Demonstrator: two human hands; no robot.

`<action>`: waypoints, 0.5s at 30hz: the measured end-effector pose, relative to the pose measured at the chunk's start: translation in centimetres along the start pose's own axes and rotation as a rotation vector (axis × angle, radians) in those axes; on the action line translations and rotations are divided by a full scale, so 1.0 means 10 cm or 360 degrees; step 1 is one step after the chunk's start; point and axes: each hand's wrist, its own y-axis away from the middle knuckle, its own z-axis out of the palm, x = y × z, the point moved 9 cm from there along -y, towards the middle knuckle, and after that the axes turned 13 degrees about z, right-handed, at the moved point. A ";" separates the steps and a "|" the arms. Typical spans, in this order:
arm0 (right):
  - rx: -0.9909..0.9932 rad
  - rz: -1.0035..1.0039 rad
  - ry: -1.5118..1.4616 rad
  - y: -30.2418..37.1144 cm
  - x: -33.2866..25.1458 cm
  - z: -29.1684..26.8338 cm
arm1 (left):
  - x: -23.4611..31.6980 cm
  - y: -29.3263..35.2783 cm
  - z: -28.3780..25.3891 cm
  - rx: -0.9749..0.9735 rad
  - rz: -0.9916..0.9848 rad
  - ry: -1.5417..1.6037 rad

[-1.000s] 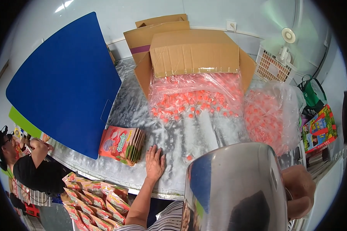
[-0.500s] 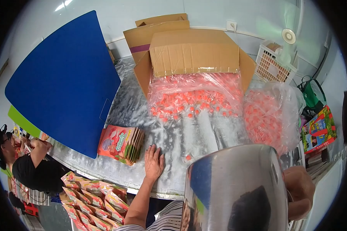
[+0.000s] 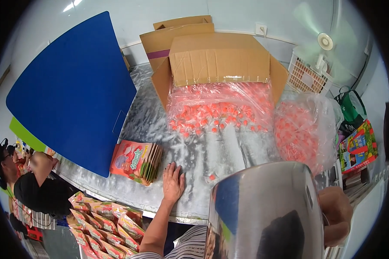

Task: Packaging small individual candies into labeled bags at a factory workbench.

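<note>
My left hand [image 3: 173,183] lies flat on the metal tabletop [image 3: 194,164], fingers stretched out and holding nothing. Just left of it is a stack of pink-and-green pouches [image 3: 136,161]. A large shiny metal cup [image 3: 268,211] looms close in front of me at the lower right. My right hand [image 3: 335,216] is closed at the cup's right side, where its handle would be; the grip is partly hidden behind the metal. What the cup holds cannot be seen. One small wrapped red candy [image 3: 211,177] lies on the table between my left hand and the cup.
At the back, a tipped cardboard box [image 3: 220,56] spills wrapped red candies [image 3: 216,116]. A clear bag of candies [image 3: 296,134], a white basket [image 3: 306,75] and a fan [image 3: 325,42] stand right. A blue panel [image 3: 73,95] rises left. Filled pouches [image 3: 108,222] crowd below; a person [image 3: 41,185] works beyond.
Little differs. The view has shifted very slightly; my left hand stays flat on the table and my right hand still has the metal cup. The person at the left has moved an arm.
</note>
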 end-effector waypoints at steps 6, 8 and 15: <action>0.0033 -0.0051 -0.0028 0.02 -0.06 -0.06 | -0.03 0.02 0.01 -0.0017 -0.0018 -0.0020; 0.0046 -0.0069 -0.0038 0.02 -0.07 -0.08 | -0.02 0.02 0.01 -0.0019 -0.0021 -0.0017; 0.0098 -0.0132 -0.0067 0.01 -0.13 -0.15 | -0.02 0.02 0.02 -0.0025 -0.0019 -0.0003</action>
